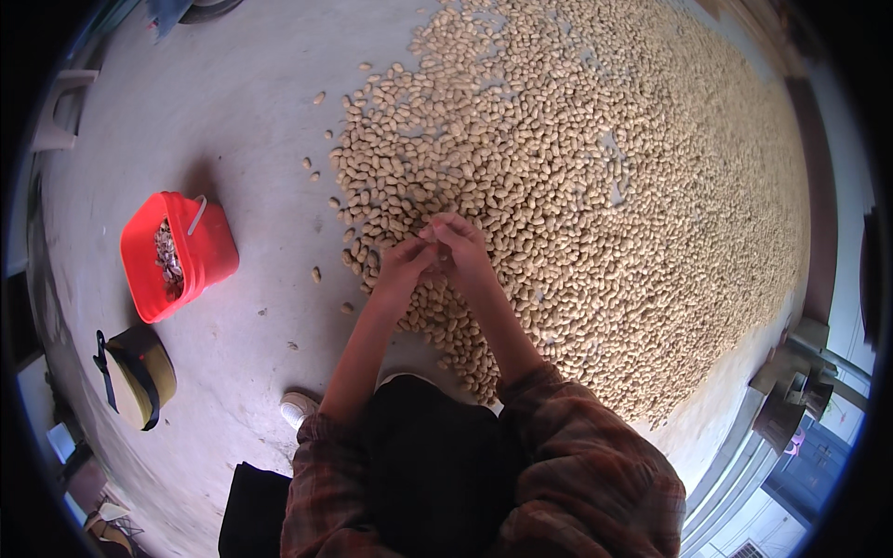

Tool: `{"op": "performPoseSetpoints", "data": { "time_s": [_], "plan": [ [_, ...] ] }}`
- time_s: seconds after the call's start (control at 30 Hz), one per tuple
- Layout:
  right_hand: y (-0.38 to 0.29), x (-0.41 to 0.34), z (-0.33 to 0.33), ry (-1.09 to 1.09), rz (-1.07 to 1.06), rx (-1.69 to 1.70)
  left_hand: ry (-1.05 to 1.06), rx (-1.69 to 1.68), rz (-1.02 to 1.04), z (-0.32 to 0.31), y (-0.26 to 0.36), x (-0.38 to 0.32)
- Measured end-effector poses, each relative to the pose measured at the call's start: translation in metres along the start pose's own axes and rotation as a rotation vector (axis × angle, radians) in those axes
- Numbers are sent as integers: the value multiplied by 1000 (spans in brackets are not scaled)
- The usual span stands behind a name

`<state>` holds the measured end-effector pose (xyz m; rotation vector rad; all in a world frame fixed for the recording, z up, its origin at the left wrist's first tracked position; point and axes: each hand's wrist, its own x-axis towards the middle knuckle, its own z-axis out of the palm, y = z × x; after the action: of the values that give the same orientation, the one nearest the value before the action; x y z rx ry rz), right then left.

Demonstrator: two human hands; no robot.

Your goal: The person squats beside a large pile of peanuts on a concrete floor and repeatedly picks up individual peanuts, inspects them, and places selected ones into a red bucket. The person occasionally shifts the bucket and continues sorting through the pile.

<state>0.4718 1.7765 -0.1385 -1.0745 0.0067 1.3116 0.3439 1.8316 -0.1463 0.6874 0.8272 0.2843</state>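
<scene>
Both hands meet in front of me, just above the near left edge of a wide spread of unshelled peanuts [558, 209]. My left hand [404, 263] has its thumb and fingers bent in toward the right one. Its fingertips touch or nearly touch those of my right hand [460, 244], whose thumb and forefinger are pinched together. A small reddish spot shows at the right fingertips. Whether a peanut or kernel is between the fingers cannot be made out. Loose peanuts in their shells lie below and around both hands.
To the left, a red plastic bucket [220, 247] with a pale handle holds small whitish-brown pieces. Nearer me is a round beige-and-olive object [162, 366] with black straps. A pale chair [59, 111] stands far left on the concrete floor [265, 139]. Steps [732, 467] rise at right.
</scene>
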Motion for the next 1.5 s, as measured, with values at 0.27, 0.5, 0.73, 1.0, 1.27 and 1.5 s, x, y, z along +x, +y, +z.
{"op": "performPoseSetpoints", "data": {
  "time_s": [0.27, 0.5, 0.73, 1.0, 1.27, 1.5],
  "plan": [
    [-5, -18, -29, 6, -239, -370, 94, 849, 311, 20, -10, 2],
    [-35, -19, -25, 100, -369, -217, 145, 1021, 380, 70, 20, 9],
    [-63, -9, -30, 80, -286, 70, -83, 604, 101, 94, 65, -11],
    [-55, -26, -1, 66, -322, 13, -176, 395, -136, 72, 69, -31],
    [-97, -9, 6, 148, -486, -448, 123, 868, 610, 30, -8, -19],
    [-74, -6, 6, -316, -203, -512, -71, 35, 205, 56, 57, -11]
  ]
}}
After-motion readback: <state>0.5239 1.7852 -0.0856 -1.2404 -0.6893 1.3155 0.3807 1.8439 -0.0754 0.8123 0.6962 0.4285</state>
